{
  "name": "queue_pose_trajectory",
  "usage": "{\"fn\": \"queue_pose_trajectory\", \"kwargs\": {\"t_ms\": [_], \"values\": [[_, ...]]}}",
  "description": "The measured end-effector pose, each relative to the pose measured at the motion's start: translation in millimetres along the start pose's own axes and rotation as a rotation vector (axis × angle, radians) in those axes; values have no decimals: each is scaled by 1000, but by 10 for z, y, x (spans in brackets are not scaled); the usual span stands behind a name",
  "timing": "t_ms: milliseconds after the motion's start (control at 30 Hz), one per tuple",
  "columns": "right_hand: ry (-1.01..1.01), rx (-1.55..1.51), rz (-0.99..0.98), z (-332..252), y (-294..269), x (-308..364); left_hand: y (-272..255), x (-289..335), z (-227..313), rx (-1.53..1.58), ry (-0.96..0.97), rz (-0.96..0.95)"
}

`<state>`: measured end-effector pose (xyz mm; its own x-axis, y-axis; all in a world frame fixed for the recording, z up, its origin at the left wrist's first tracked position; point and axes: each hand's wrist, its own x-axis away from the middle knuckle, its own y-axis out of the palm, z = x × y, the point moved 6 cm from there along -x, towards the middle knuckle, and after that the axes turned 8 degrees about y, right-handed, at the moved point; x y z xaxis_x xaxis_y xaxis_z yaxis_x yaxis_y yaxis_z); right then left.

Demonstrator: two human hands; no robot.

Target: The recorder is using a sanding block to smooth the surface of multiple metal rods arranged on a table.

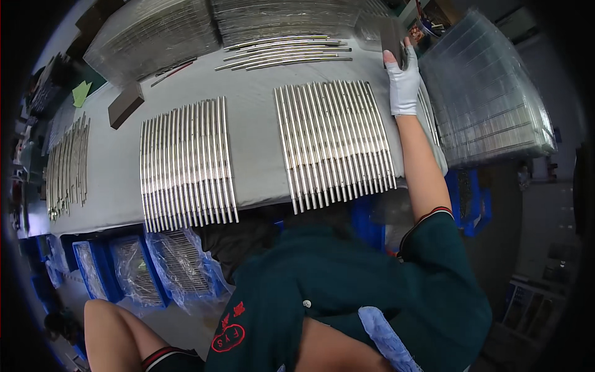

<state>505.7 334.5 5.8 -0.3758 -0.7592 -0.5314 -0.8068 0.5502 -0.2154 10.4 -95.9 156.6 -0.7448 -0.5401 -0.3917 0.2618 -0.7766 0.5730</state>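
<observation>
Grey-clothed table (pixel 257 142) — metal rods (pixel 334 137) — blue crates (pixel 107 266) beneath.

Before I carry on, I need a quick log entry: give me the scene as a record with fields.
Right hand: white glove, bare fingertips, gripping a dark block
Left hand: not in view
Surface: grey cloth
Metal rods: left group, middle group and right group, each side by side
Far rods: lying crosswise to the middle and right groups
Second block: brown, on the cloth
Wrapped stacks: clear plastic, back and right
Blue crates: below the table
</observation>
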Motion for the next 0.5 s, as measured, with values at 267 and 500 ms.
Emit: {"fn": "queue_pose_trajectory", "kwargs": {"t_ms": [267,500], "values": [[3,38,-30,-78,90,45,-85,-776,-257,160,-82,-80],[57,34,-48,-214,196,112,66,-1123,-365,374,-208,-103]]}}
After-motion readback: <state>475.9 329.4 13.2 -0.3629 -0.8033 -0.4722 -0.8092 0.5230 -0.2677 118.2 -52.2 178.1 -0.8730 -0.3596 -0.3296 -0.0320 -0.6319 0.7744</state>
